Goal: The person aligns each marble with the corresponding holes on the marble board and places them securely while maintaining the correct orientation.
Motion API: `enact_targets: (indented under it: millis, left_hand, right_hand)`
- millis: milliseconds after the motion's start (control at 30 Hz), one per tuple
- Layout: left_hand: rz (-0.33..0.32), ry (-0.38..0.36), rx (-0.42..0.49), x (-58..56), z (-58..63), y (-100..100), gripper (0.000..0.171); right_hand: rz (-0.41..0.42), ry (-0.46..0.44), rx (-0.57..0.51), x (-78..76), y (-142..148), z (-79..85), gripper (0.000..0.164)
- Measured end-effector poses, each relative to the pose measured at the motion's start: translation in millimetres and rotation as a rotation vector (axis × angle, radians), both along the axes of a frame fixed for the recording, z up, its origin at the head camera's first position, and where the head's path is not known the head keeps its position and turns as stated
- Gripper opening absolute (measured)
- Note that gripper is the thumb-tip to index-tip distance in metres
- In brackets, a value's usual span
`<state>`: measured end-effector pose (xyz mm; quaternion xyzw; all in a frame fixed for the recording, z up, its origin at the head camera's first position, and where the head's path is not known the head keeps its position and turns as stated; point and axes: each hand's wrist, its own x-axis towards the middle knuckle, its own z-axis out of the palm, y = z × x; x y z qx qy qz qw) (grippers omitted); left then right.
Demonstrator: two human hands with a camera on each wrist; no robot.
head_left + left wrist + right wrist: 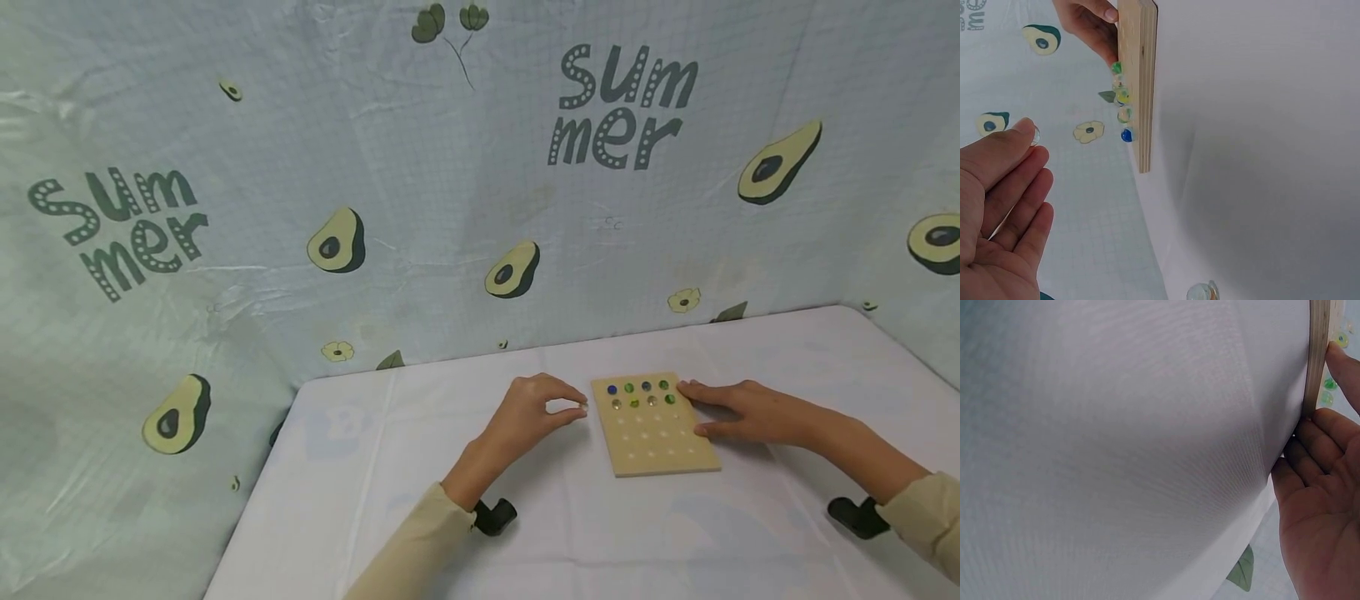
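My left hand (pixel 528 412) pinches a clear glass marble (pixel 1036 136) between thumb and fingertip, just left of a square wooden board (pixel 660 462). The board lies flat on the table and has a grid of shallow hollows. Along its far side, two rows of the hollows hold blue, green, yellowish and clear marbles (pixel 628 387). On the board's right edge rests my right hand (pixel 750 410), thumb on the nearer part and fingers at the far corner. The right wrist view shows these fingers (pixel 1319 437) extended against the wooden edge.
A white cloth covers the table (pixel 337 500). Loose glass marbles (pixel 1200 292) lie on it at the bottom of the left wrist view. Behind stands a pale curtain (pixel 420 317) printed with avocados and lettering. Dark wrist-worn devices (pixel 495 517) show at both wrists.
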<state>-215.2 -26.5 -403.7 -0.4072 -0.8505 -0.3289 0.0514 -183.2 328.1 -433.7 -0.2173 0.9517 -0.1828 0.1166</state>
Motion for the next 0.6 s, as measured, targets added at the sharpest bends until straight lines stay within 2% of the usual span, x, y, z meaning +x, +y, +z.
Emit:
enact_targets:
  millis: [600]
  left_hand:
    - [0.052,-0.008,-0.004,-1.2,-4.7,19.3,0.019]
  right_hand:
    - [0.011,0.028,0.009,-1.2,2.5,-3.5,0.084]
